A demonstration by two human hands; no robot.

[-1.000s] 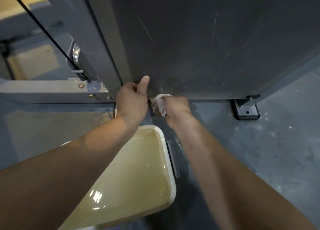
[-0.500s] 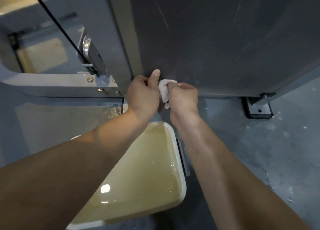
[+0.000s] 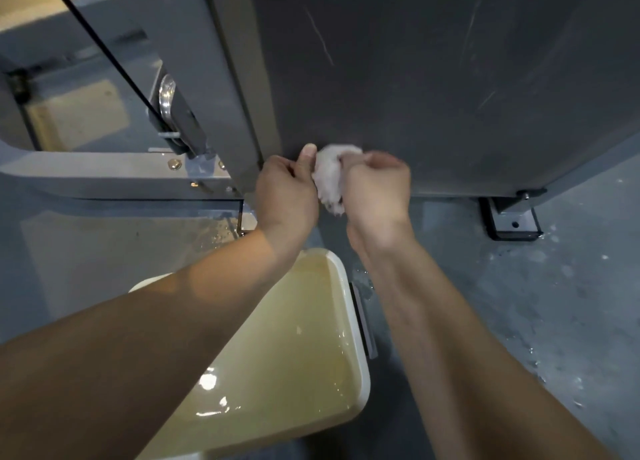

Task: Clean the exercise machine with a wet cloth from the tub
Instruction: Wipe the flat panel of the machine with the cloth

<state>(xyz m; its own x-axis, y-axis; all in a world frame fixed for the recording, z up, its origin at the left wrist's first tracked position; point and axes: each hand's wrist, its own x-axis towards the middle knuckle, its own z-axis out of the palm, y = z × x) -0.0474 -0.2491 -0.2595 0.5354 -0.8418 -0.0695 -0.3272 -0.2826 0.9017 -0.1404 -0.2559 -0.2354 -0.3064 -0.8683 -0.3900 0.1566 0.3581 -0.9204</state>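
- The left hand (image 3: pixel 285 193) and the right hand (image 3: pixel 375 191) meet in front of the lower part of the exercise machine's dark panel (image 3: pixel 433 78).
- Between them is a bunched white cloth (image 3: pixel 329 177), held up above the floor and close to the panel; whether it touches the panel cannot be told.
- The left hand's fingers curl on the cloth's left side, with the thumb lying straight along it and pointing up.
- The right hand is clenched around the cloth's right side, knuckles toward the panel.
- A cream plastic tub (image 3: pixel 362 366) sits on the floor below both forearms, holding yellowish water that reflects light spots.
- Left of the panel stands a grey upright post (image 3: pixel 221 61) with a black cable (image 3: pixel 104 44) running down to a metal pulley (image 3: pixel 167 96).
- A bolted foot bracket (image 3: pixel 512 220) sits at the panel's lower right corner.
- Water drops speckle the grey floor (image 3: pixel 554 303) to the right of the tub.
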